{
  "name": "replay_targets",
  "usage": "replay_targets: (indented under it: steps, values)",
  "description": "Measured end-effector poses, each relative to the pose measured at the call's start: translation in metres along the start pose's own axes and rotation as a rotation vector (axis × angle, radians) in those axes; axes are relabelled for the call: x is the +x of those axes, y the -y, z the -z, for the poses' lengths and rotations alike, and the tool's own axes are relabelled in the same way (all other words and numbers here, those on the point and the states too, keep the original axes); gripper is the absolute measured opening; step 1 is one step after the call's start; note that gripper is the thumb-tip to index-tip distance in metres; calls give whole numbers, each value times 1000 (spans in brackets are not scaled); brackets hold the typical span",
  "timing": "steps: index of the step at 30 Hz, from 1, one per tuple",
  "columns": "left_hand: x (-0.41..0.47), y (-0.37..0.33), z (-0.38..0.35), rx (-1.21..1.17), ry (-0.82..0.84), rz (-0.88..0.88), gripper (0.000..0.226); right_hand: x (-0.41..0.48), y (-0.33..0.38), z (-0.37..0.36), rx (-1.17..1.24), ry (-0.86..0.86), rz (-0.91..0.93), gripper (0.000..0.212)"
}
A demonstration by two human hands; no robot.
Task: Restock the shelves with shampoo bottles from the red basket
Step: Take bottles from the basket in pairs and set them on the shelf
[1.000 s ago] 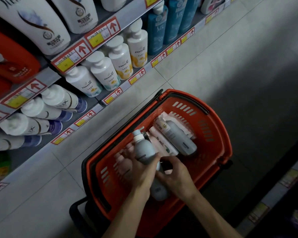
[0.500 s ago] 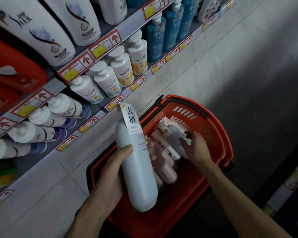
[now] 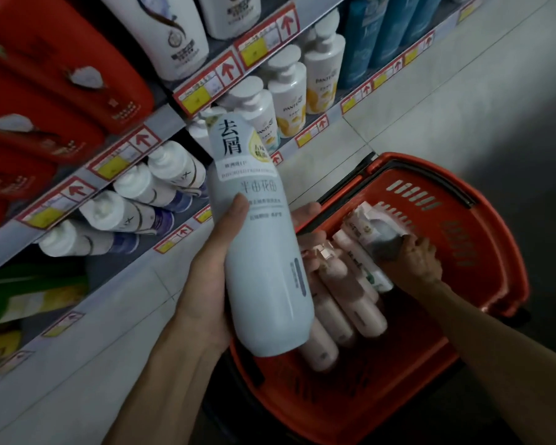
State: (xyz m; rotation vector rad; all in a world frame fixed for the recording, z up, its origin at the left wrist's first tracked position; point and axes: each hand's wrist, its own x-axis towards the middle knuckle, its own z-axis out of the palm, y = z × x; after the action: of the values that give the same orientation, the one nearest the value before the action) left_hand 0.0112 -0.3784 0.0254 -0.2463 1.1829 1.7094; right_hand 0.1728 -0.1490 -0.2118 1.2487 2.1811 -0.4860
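My left hand grips a tall pale grey-white shampoo bottle upright above the red basket's left edge, its label facing me. The red basket stands on the floor at the lower right. Inside it lie several pink bottles and a white-and-grey bottle. My right hand reaches into the basket and curls round the lower end of that white-and-grey bottle. Shelves with red price tags run along the left.
White pump bottles and blue bottles stand on the lower shelf. White bottles with purple bases lie on their sides lower left. Red packs fill the upper left. Grey tiled floor stretches to the right.
My left hand has lifted the pale bottle out of the basket and up toward the shelves. My right hand moved to the far bottles in the basket and took hold of one.
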Motion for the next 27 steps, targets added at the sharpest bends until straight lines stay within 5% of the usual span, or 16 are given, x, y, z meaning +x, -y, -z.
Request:
replay_targets:
  steps: [8,11,20,27]
  values:
    - [2,-6,9,-21,-33,19,47,4,0,-2,74,13,44,77]
    - [-3,-9,7,-21,-96,26,46,-18,-1,11,329,-20,47,57]
    - [-35,-38,-8,-10,-182,18,49,-143,18,98,1149,216,148,63]
    - [-75,-68,-36,-31,-255,-27,53,-210,66,177,1404,390,247,36]
